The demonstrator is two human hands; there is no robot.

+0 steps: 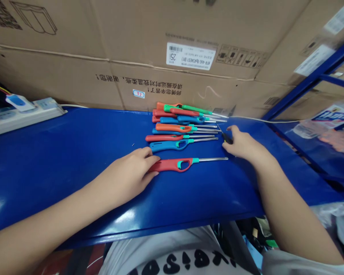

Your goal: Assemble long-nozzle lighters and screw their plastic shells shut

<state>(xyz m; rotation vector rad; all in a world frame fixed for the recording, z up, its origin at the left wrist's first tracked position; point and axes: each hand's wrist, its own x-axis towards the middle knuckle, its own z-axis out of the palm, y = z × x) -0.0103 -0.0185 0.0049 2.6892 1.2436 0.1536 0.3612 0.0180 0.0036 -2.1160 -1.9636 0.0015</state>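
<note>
Nearest to me on the blue surface lies a red long-nosed lighter [172, 164], its metal tube pointing right. My left hand [136, 166] is closed around its handle end, thumb and fingers on either side. Behind it, a blue lighter [167, 146] and a red lighter [166, 138] lie roughly parallel. Farther back, several orange, blue, red and green lighters [186, 110] overlap in a pile. My right hand [243, 143] pinches a small screwdriver [227, 138] with a dark handle, its thin shaft pointing up-left near the tube ends of the lighters.
A large cardboard box [149, 46] stands along the back of the blue shelf [97, 137]. On the left lies a white power strip [46, 109] with a plug in it. Blue frame bars [309, 84] and a plastic-wrapped package [329, 122] are at the right.
</note>
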